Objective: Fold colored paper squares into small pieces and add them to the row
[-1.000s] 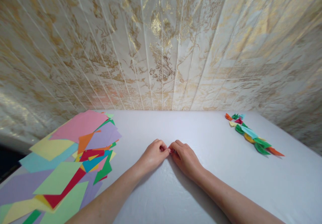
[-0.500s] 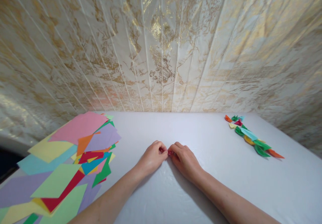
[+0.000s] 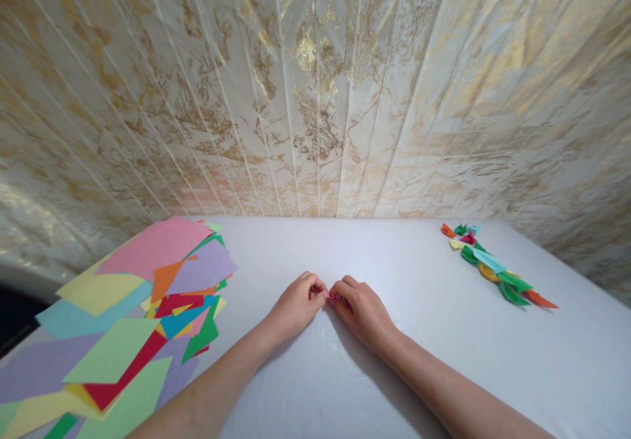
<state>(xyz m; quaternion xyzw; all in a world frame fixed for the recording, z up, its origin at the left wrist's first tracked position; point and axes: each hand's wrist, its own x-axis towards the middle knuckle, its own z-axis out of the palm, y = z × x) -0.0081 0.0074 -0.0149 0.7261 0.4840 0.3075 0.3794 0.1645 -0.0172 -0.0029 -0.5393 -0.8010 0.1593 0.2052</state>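
My left hand (image 3: 302, 301) and my right hand (image 3: 359, 306) meet fingertip to fingertip over the middle of the white table (image 3: 296, 386). Between them they pinch a small pinkish-red piece of paper (image 3: 330, 297). Only a sliver of it shows; the fingers cover the rest, so its shape cannot be made out. Both hands are closed, thumbs pressed against the index fingers.
Left of my arms lies a spread of coloured paper sheets and scraps (image 3: 152, 248), overlapping one another. At the far right several small folded paper pieces (image 3: 488, 265) in green, orange, yellow, blue and red form a slanting row. A gold-patterned curtain (image 3: 315, 97) hangs behind the table.
Both hands stay closed on the small paper, with only a slight shift of the fingers. A little more of the pinkish paper shows between them. The sheets and folded pieces are unchanged.
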